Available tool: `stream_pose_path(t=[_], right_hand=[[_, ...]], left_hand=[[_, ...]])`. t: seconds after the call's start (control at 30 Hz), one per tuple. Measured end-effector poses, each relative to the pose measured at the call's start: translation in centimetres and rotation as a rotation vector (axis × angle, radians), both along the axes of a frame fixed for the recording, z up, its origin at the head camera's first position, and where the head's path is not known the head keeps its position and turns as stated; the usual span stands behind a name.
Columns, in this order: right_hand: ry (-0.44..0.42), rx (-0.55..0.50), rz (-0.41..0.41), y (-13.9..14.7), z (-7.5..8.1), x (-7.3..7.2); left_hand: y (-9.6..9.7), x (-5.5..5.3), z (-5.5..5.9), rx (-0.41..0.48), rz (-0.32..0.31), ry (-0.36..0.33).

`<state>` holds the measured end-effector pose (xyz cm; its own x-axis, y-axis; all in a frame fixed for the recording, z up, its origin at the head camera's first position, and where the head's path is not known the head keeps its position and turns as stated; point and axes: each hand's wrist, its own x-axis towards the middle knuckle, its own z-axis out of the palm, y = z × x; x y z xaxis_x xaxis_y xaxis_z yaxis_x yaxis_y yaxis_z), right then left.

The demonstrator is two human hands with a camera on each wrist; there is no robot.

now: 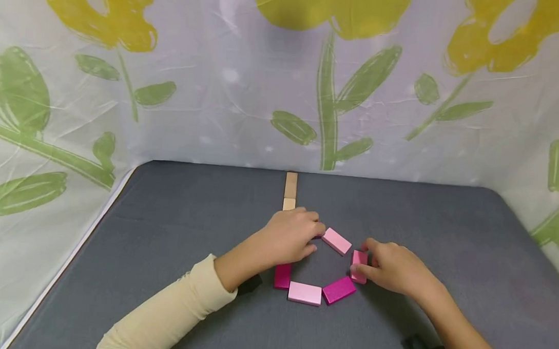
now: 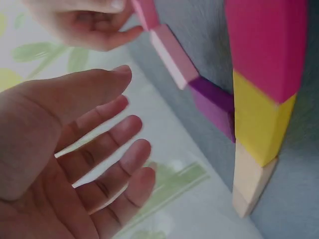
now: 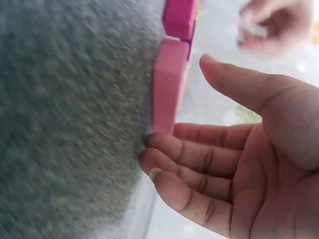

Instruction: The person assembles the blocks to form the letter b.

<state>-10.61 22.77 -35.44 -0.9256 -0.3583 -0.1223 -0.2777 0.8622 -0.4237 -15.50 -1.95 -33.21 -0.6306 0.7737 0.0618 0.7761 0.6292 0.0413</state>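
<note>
Flat blocks form a ring on the dark table. My left hand (image 1: 292, 235) hovers over the ring's upper left. The left wrist view shows its fingers spread apart, holding nothing, near a purple block (image 2: 212, 107) and a yellow block (image 2: 261, 119), both mostly hidden in the head view. My right hand (image 1: 394, 266) is at the ring's right side by a pink block (image 1: 359, 265). Its fingers (image 3: 167, 145) are against or very near one end of that block; in the right wrist view the thumb stands apart from it.
The ring also has a light pink block (image 1: 336, 241), a magenta block (image 1: 339, 290), another light pink block (image 1: 305, 293) and a magenta block (image 1: 282, 277). Plain wooden blocks (image 1: 290, 185) run to the table's back edge. A flower-print curtain (image 1: 217, 90) surrounds the grey table (image 1: 190, 207).
</note>
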Motion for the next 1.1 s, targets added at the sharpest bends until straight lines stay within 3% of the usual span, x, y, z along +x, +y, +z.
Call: stream_pose_path(t=[0.17,0.37,0.67,1.1], right_hand=[[0.045,-0.014,-0.015,-0.3,-0.7,0.0],[0.059,-0.04,-0.015,-0.3,-0.9,-0.2],[0.064,-0.086,0.018,-0.4,-1.0,-0.3],[0.086,-0.128,0.066,-0.5,-1.3,-0.6]], left_hand=[[3.4,-2.5,-1.0,-0.119,-0.054,0.005],[6.0,-3.3,-2.5,-0.16,-0.066,-0.021],[6.2,-3.6,-3.0,-0.104,-0.02,-0.061],[6.0,-4.1,-3.1,-0.122,-0.002,-0.078]])
